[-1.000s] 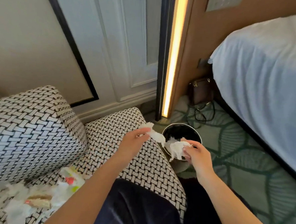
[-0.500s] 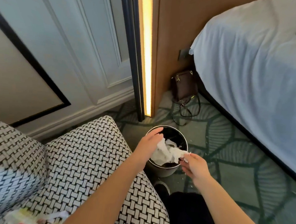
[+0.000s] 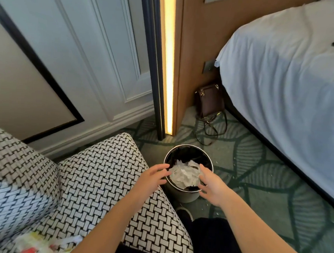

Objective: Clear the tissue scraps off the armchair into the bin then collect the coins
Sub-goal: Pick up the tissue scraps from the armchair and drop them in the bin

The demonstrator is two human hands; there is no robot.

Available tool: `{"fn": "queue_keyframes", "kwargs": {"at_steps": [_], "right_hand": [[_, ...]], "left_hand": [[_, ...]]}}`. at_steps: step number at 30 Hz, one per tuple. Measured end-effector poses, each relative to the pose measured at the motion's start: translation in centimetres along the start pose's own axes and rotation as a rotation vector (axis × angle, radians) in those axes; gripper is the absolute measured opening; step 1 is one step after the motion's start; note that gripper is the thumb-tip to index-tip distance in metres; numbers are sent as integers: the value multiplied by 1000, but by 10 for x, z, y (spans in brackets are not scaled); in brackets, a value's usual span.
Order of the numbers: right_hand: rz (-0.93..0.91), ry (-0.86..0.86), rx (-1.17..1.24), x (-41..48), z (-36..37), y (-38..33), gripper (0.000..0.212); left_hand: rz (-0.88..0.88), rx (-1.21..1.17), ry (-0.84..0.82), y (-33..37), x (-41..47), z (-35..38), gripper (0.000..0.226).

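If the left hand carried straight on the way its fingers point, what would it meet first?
Probably the crumpled tissue in the bin; the left hand points across the rim at it, though height is unclear.

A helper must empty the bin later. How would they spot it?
Start at the white bed; on the green carpet between it and the woven-pattern armchair stands the bin. It alone is round, dark inside, holding crumpled white tissue.

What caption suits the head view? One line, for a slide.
Left hand and right hand hover open over the round bin of crumpled tissue, beside the woven-print armchair.
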State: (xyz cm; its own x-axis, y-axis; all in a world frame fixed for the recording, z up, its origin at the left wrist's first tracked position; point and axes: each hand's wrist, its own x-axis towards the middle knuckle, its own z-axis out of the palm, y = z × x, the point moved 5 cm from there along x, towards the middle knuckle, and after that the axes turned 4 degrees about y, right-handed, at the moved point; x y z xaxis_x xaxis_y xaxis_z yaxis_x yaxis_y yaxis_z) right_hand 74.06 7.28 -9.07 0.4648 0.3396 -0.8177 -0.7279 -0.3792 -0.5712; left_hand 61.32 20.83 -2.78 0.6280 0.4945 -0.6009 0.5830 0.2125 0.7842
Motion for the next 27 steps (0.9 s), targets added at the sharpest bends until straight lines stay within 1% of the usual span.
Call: {"fn": "queue_keyframes", "kwargs": {"at_steps": [3, 8, 12, 18, 22, 27], "right_hand": [[-49, -19, -15, -17, 8, -1, 59], [-124, -42, -65, -47, 32, -13, 51], [-160, -99, -119, -82, 67, -18, 52], [-277, -168, -258, -134, 131, -8, 48], [-355, -210, -407, -164, 178, 7, 42], [-486, -313, -637, -188, 235, 40, 39]], "left_hand": [[11, 28, 41, -4, -18, -14, 22], [46, -1, 91, -9, -53, -37, 22], [96, -53, 158, -12, -86, -67, 20], [168, -135, 283, -39, -133, -121, 18], [153, -244, 384, -71, -161, -158, 17], [137, -328, 486, -108, -187, -191, 19]]}}
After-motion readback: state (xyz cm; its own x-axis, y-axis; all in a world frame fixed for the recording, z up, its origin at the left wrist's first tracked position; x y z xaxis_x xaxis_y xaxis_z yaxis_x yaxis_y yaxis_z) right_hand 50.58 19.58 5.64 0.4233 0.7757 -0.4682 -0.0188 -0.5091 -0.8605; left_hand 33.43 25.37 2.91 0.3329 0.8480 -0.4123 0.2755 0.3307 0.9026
